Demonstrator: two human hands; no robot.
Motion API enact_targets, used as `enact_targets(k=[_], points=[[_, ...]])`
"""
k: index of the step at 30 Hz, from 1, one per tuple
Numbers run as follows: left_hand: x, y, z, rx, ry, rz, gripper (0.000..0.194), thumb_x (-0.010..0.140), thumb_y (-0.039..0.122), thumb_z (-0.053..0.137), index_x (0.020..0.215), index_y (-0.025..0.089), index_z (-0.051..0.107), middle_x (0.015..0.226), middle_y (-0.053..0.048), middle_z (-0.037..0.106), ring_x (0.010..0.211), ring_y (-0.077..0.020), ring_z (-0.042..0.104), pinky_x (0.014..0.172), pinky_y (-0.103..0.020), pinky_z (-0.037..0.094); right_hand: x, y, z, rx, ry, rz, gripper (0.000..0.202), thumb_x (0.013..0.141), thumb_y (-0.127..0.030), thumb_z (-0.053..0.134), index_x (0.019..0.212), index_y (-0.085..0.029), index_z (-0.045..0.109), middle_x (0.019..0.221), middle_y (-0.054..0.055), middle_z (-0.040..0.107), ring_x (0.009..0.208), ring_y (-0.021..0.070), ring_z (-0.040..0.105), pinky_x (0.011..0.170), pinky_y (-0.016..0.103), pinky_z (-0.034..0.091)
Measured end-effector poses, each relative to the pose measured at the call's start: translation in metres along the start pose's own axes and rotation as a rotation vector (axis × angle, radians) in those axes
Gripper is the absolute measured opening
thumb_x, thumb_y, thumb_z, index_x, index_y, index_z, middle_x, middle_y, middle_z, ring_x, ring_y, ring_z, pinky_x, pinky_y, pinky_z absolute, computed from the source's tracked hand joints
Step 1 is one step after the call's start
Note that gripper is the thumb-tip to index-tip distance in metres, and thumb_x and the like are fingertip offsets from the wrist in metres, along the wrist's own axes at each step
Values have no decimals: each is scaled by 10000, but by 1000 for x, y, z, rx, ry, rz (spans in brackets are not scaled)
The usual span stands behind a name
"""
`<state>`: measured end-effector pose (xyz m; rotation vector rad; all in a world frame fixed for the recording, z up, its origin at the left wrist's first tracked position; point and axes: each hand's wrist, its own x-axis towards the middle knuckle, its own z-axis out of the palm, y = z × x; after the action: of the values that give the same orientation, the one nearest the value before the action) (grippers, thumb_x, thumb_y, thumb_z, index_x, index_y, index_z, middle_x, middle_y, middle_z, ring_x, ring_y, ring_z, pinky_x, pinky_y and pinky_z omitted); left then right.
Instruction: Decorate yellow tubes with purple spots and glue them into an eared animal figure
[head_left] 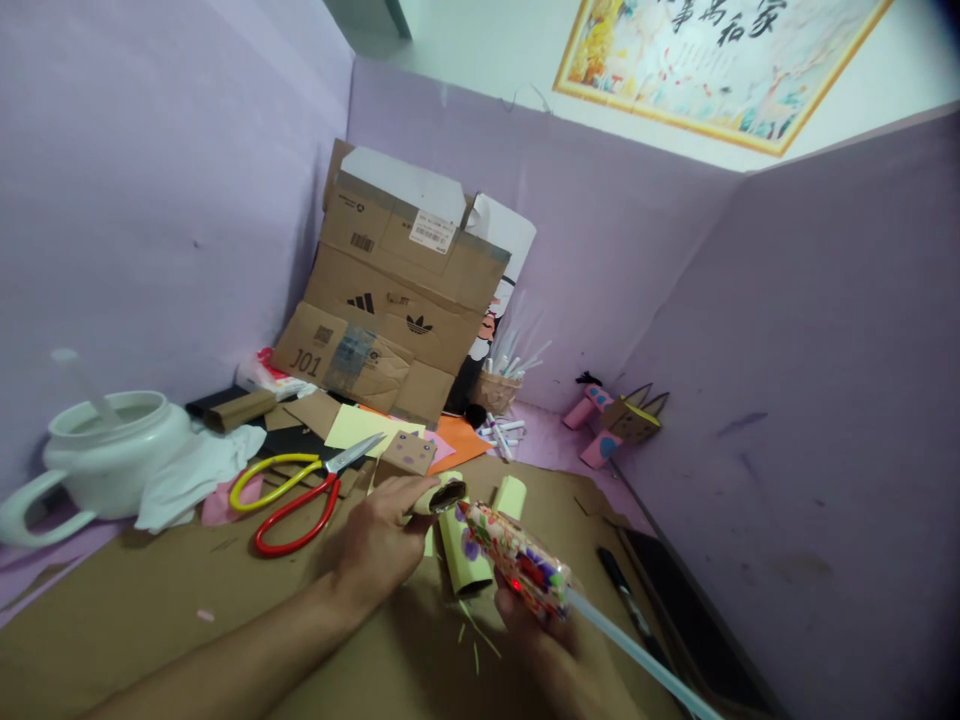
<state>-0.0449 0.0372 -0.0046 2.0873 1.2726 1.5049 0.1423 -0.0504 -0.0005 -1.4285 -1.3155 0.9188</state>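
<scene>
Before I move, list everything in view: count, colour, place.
Glue gun: 1, floral, front centre
Glue stick: 1, whitish, glue gun's rear
Tubes: at least 2, pale yellow, centre
Scissors: 1, red and yellow, centre-left
Card face: 1, brown, centre
Paper: several, yellow and orange, behind scissors
Cardboard: 1, brown, propped at back
Mat: 1, brown, underneath
Pot: 1, white, left
Tissue: uncounted, white, beside pot
Roll: 1, brown, behind tissue
Scraps: several, pink, left
Basket: 1, tan, back
Pens: several, white, in and beside basket
Toy: 1, brown and pink, right wall
Marker: 1, black, right
Picture: 1, gold-framed, upper right
Walls: 3, purple, around
Left grip: 1, bare, on tube
Right grip: 1, bare, on glue gun
</scene>
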Motion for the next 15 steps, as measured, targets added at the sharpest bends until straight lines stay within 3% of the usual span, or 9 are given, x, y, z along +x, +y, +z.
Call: enact_targets(k=[15], points=[[1,4,-3,-10,-9,1,337,766,95,574,1023,265,710,977,-5,745,922,-178,678,793,-297,546,2,-1,-1,-11,-20,-8,585,769,-561,629,1240,-216,607,1146,112,676,1111,312,583,1032,469,379]])
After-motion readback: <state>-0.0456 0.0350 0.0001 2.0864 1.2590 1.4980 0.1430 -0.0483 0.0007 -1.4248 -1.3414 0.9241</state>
